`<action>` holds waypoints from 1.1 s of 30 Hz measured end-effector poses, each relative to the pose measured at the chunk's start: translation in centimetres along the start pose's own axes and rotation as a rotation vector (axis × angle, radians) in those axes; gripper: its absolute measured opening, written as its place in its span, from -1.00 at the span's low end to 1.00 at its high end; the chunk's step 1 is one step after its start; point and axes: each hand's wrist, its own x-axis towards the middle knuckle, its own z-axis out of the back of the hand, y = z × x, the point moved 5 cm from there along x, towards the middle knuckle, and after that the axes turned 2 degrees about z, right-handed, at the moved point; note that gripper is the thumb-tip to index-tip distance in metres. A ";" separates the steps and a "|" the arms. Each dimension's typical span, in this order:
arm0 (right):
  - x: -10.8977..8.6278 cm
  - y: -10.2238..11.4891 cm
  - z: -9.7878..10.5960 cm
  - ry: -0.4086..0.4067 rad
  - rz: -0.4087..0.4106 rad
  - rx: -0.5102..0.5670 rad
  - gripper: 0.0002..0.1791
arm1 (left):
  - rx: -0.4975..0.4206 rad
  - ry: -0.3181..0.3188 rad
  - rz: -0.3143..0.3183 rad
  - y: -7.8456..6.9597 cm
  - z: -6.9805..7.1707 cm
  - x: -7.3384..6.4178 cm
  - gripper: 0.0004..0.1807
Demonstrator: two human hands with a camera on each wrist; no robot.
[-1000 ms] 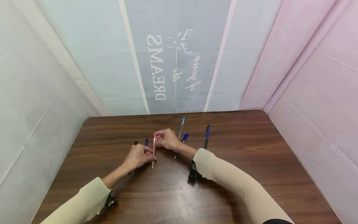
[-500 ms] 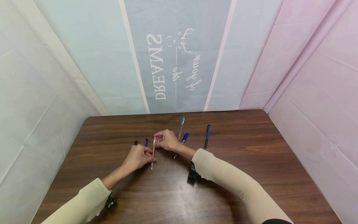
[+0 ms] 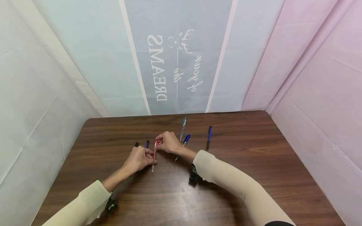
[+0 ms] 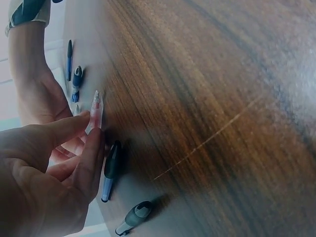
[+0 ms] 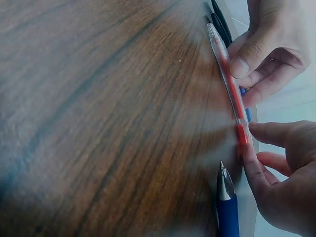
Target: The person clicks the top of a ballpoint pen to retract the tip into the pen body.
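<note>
A clear pen with red parts (image 3: 154, 155) lies between both hands, its tip toward the person. My left hand (image 3: 138, 159) pinches it near the tip end, thumb on top in the right wrist view. At the red far end, my right hand (image 3: 168, 142) holds it between thumb and finger. Just beyond the left hand are a black pen (image 3: 137, 144) and a blue-and-black pen (image 3: 147, 144), both partly hidden by that hand in the head view. A blue pen with a silver tip (image 5: 227, 207) lies beneath the right wrist.
A clear light-blue pen (image 3: 183, 128) lies behind the right hand, and another blue pen (image 3: 209, 138) is farther right. The brown wooden table (image 3: 158, 201) meets a printed cloth backdrop (image 3: 181, 75) at its far edge, with pale cloth on both sides.
The red pen has shifted slightly toward the person, and its tip leans a little left. My right hand has come slightly nearer with it; the left hand has hardly moved.
</note>
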 end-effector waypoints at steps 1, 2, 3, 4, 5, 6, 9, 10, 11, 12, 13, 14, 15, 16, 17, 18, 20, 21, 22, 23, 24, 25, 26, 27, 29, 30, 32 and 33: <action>0.0 0.1 0.0 0.003 0.012 -0.015 -0.62 | -0.002 0.002 0.004 0.0 0.0 0.0 -0.70; 0.0 0.1 0.1 0.005 0.021 -0.026 -0.63 | -0.003 0.005 0.006 0.0 0.0 0.0 -0.70; 0.0 0.1 0.1 0.006 0.031 -0.034 -0.63 | -0.005 0.007 0.008 0.0 0.0 0.1 -0.69; 0.0 0.2 0.1 0.008 0.039 -0.039 -0.63 | -0.006 0.008 0.008 0.0 0.0 0.0 -0.69; 0.0 0.2 0.2 0.008 0.043 -0.043 -0.64 | -0.009 0.010 0.009 0.0 0.0 0.0 -0.68; -0.1 0.2 0.2 0.008 0.043 -0.040 -0.64 | -0.010 0.011 0.009 0.0 0.0 0.0 -0.68; -0.2 0.1 0.4 0.005 0.036 -0.029 -0.63 | -0.016 0.019 0.002 0.0 0.1 0.0 -0.69; -0.3 0.1 0.5 0.002 0.035 -0.021 -0.63 | -0.020 0.021 0.006 0.1 0.1 0.0 -0.70; -0.3 0.1 0.6 -0.001 0.035 -0.016 -0.62 | -0.020 0.024 0.012 0.1 0.1 0.1 -0.70; -0.4 0.1 0.7 -0.005 0.033 -0.011 -0.62 | -0.022 0.027 0.021 0.2 0.1 0.1 -0.71; -0.5 0.1 0.9 -0.010 0.033 -0.009 -0.61 | -0.022 0.027 0.025 0.2 0.2 0.1 -0.72; -0.5 0.1 1.0 -0.015 0.035 -0.008 -0.60 | -0.017 0.023 0.025 0.2 0.3 0.2 -0.73; -0.5 0.1 1.2 -0.021 0.037 -0.007 -0.59 | -0.012 0.016 0.026 0.1 0.4 0.2 -0.74; -0.6 0.1 1.4 -0.025 0.038 -0.007 -0.57 | -0.006 0.010 0.030 0.1 0.5 0.3 -0.75; -0.6 0.2 1.6 -0.029 0.042 -0.009 -0.56 | 0.003 0.003 0.026 0.0 0.6 0.4 -0.76; -0.7 0.2 1.7 -0.030 0.046 -0.010 -0.55 | 0.010 -0.005 0.021 0.0 0.7 0.5 -0.77; -1.0 0.3 2.1 -0.033 0.051 -0.003 -0.53 | 0.023 -0.018 0.000 -0.2 0.9 0.7 -0.78; -1.1 0.3 2.3 -0.034 0.052 -0.001 -0.51 | 0.023 -0.021 -0.007 -0.2 1.0 0.8 -0.79; -1.2 0.3 2.4 -0.034 0.052 -0.001 -0.51 | 0.019 -0.025 -0.013 -0.3 1.0 0.8 -0.79; -1.4 0.3 2.6 -0.035 0.053 0.000 -0.50 | 0.014 -0.028 -0.022 -0.4 1.1 0.9 -0.79; -1.5 0.3 2.8 -0.036 0.051 -0.002 -0.49 | 0.008 -0.033 -0.031 -0.4 1.1 1.0 -0.79; -1.7 0.3 2.9 -0.038 0.051 -0.002 -0.48 | -0.005 -0.035 -0.036 -0.5 1.2 1.0 -0.78; -1.8 0.3 3.1 -0.042 0.054 -0.006 -0.48 | -0.017 -0.038 -0.037 -0.5 1.2 1.1 -0.76; -1.9 0.2 3.2 -0.044 0.054 -0.010 -0.47 | -0.030 -0.041 -0.039 -0.5 1.3 1.1 -0.75; -2.2 0.2 3.6 -0.050 0.056 -0.019 -0.48 | -0.054 -0.049 -0.036 -0.6 1.3 1.3 -0.72; -2.3 0.2 3.7 -0.053 0.058 -0.021 -0.48 | -0.065 -0.051 -0.035 -0.7 1.3 1.4 -0.71; -2.5 0.1 4.0 -0.055 0.059 -0.026 -0.49 | -0.083 -0.054 -0.034 -0.9 1.4 1.6 -0.69; -2.7 0.1 4.2 -0.054 0.059 -0.028 -0.50 | -0.089 -0.055 -0.037 -1.0 1.4 1.7 -0.69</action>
